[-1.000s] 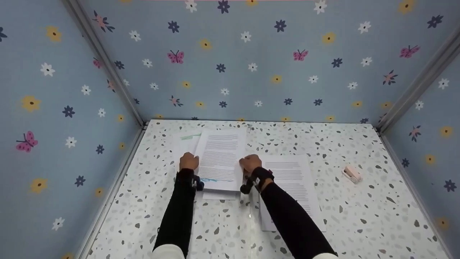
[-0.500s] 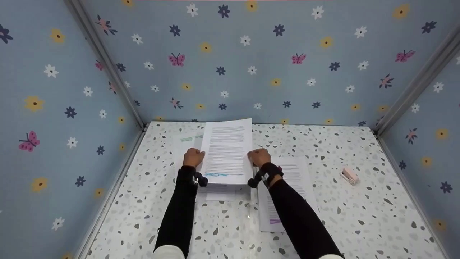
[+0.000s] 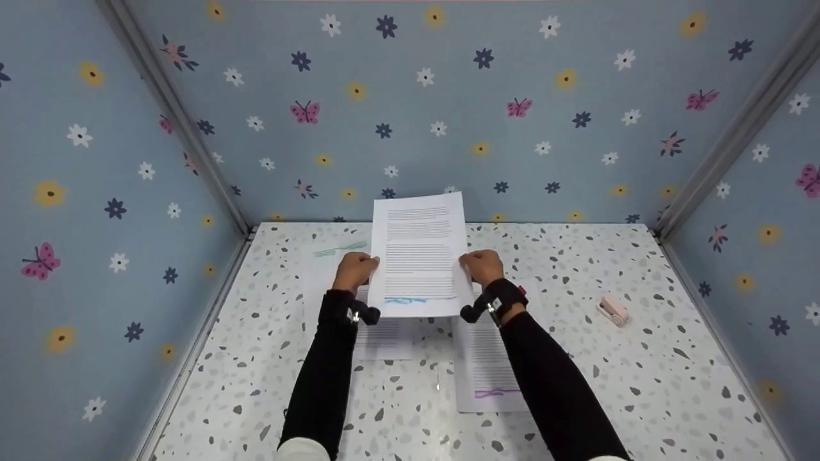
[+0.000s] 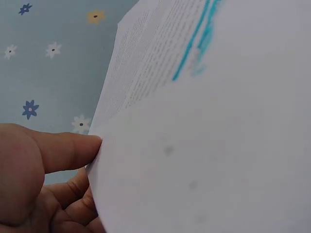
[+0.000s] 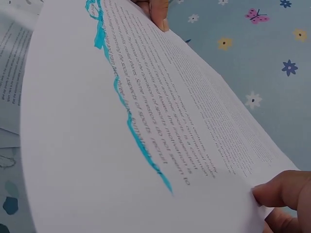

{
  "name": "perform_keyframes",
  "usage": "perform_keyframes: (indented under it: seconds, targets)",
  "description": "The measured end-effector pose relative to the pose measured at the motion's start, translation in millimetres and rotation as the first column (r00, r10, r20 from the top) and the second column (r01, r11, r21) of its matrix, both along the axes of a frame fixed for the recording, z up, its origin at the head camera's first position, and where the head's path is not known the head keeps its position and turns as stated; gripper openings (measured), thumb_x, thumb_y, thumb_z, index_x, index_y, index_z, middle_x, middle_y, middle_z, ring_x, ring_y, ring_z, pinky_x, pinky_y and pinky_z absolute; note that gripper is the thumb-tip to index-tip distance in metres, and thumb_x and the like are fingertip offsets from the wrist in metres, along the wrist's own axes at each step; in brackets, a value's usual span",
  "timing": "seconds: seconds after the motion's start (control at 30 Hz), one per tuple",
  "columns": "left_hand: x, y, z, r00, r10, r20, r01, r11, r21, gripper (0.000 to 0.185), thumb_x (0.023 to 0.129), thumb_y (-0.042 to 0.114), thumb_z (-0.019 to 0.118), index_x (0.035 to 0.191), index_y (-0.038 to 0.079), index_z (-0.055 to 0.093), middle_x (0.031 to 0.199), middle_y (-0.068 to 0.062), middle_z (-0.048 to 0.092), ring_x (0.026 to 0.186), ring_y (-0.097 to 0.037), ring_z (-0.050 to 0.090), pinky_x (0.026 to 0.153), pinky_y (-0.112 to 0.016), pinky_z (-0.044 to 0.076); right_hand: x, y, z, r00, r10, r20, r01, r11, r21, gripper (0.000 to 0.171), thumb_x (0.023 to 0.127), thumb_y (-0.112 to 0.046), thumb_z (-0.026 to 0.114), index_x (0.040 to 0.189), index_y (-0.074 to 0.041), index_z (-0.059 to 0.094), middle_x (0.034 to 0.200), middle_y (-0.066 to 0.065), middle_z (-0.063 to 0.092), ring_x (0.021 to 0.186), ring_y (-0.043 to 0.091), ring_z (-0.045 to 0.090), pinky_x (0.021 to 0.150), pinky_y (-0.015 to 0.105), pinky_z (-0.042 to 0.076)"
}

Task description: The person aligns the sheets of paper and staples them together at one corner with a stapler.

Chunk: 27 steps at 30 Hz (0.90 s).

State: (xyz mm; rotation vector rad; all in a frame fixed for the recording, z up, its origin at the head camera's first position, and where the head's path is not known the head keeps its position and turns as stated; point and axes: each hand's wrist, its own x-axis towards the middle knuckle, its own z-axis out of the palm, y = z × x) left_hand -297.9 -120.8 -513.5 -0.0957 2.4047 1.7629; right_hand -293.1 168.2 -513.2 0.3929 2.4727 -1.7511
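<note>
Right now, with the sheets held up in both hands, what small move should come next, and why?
Probably tap the stack's bottom edge on the table to square it: left hand and right hand hold it upright, clear of the surface.

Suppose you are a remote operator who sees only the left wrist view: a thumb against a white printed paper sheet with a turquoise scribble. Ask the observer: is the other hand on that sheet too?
Observer: Yes. The right hand pinches the right edge of the white printed paper sheet with the turquoise scribble; the left hand pinches its left edge.
Operator: Does the sheet lie on anything?
Observer: No, it is held upright above the speckled white table.
Operator: Is there other paper down there?
Observer: Yes, a white printed sheet with a purple mark lies flat, partly hidden by the right forearm.
</note>
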Motion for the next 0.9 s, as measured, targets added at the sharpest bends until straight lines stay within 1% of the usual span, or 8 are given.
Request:
perform_keyframes:
  seconds: [0.13, 0.4, 0.5, 0.6, 0.63, 0.73, 0.83, 0.9]
  targets:
    - [0.6, 14, 7.5, 1.0, -0.009, 0.026, 0.008, 0.998, 0.063, 0.038, 0.103, 0.015, 0.058, 0.068, 0.013, 0.043, 0.06, 0.001, 0.034, 0.057, -0.015, 0.034, 0.072, -0.038, 0.039, 3.4, 17, 8.7, 1.0, -0.007, -0.016, 0.007, 1.0, -0.014, 0.033, 0.098, -0.017, 0.062, 0.121, 0.006, 0.07, 0.128, 0.022, 0.064, 0.111, 0.033, 0.063, 0.086, 0.04, 0.054]
    - [2.5, 42, 13.1, 0.999, -0.05, -0.001, 0.049, 0.995, 0.081, 0.027, 0.103, 0.015, 0.06, 0.077, 0.009, 0.056, 0.068, -0.002, 0.048, 0.067, -0.018, 0.049, 0.072, -0.033, 0.043, 12.2, 50, 17.3, 0.998, -0.017, -0.067, 0.017, 1.0, 0.004, 0.03, 0.098, -0.017, 0.062, 0.115, 0.005, 0.073, 0.13, 0.02, 0.063, 0.108, 0.03, 0.061, 0.082, 0.036, 0.052]
    - [4.2, 50, 12.2, 0.998, -0.062, 0.003, 0.062, 0.994, 0.09, 0.027, 0.103, 0.015, 0.059, 0.077, 0.01, 0.058, 0.07, -0.002, 0.052, 0.067, -0.017, 0.05, 0.071, -0.032, 0.044, 15.2, 59, 18.7, 0.998, -0.029, -0.061, 0.029, 1.0, 0.002, 0.03, 0.097, -0.017, 0.063, 0.115, 0.005, 0.073, 0.133, 0.019, 0.062, 0.11, 0.03, 0.06, 0.083, 0.037, 0.052]
    - [5.9, 58, 11.5, 0.997, -0.073, 0.003, 0.072, 0.992, 0.108, 0.033, 0.103, 0.014, 0.059, 0.071, 0.011, 0.051, 0.065, -0.001, 0.045, 0.062, -0.016, 0.043, 0.069, -0.032, 0.04, 18.7, 67, 20.2, 0.997, -0.049, -0.052, 0.049, 0.999, 0.004, 0.029, 0.097, -0.017, 0.064, 0.114, 0.004, 0.074, 0.134, 0.019, 0.061, 0.11, 0.029, 0.06, 0.085, 0.038, 0.051]
    - [6.4, 61, 11.8, 0.997, -0.077, 0.0, 0.077, 0.99, 0.114, 0.034, 0.103, 0.014, 0.06, 0.07, 0.012, 0.049, 0.064, -0.001, 0.043, 0.061, -0.016, 0.041, 0.069, -0.033, 0.04, 19.9, 70, 20.5, 0.997, -0.057, -0.049, 0.057, 0.998, 0.006, 0.029, 0.096, -0.017, 0.064, 0.114, 0.004, 0.074, 0.134, 0.019, 0.062, 0.11, 0.029, 0.06, 0.086, 0.038, 0.052]
    - [8.2, 69, 13.2, 0.996, -0.088, -0.003, 0.087, 0.989, 0.117, 0.032, 0.102, 0.014, 0.06, 0.072, 0.01, 0.051, 0.066, -0.002, 0.046, 0.062, -0.015, 0.045, 0.072, -0.036, 0.044, 23.6, 78, 20.4, 0.996, -0.08, -0.042, 0.08, 0.997, 0.007, 0.028, 0.095, -0.015, 0.064, 0.112, 0.005, 0.074, 0.127, 0.019, 0.065, 0.104, 0.027, 0.062, 0.085, 0.037, 0.052]
    - [10.1, 79, 14.6, 0.996, -0.089, 0.005, 0.088, 0.99, 0.108, 0.022, 0.102, 0.015, 0.061, 0.082, 0.006, 0.062, 0.075, -0.005, 0.058, 0.068, -0.015, 0.055, 0.078, -0.039, 0.049, 28.2, 87, 19.6, 0.995, -0.09, -0.034, 0.091, 0.996, 0.017, 0.028, 0.095, -0.016, 0.064, 0.112, 0.004, 0.074, 0.121, 0.017, 0.067, 0.099, 0.025, 0.062, 0.082, 0.035, 0.052]
    - [11.6, 85, 15.1, 0.996, -0.091, 0.012, 0.089, 0.99, 0.109, 0.019, 0.101, 0.015, 0.062, 0.087, 0.004, 0.065, 0.079, -0.006, 0.062, 0.07, -0.016, 0.057, 0.078, -0.039, 0.05, 31.8, 93, 19.3, 0.995, -0.088, -0.036, 0.089, 0.996, 0.028, 0.029, 0.096, -0.017, 0.063, 0.114, 0.004, 0.073, 0.12, 0.017, 0.067, 0.098, 0.024, 0.062, 0.081, 0.034, 0.052]
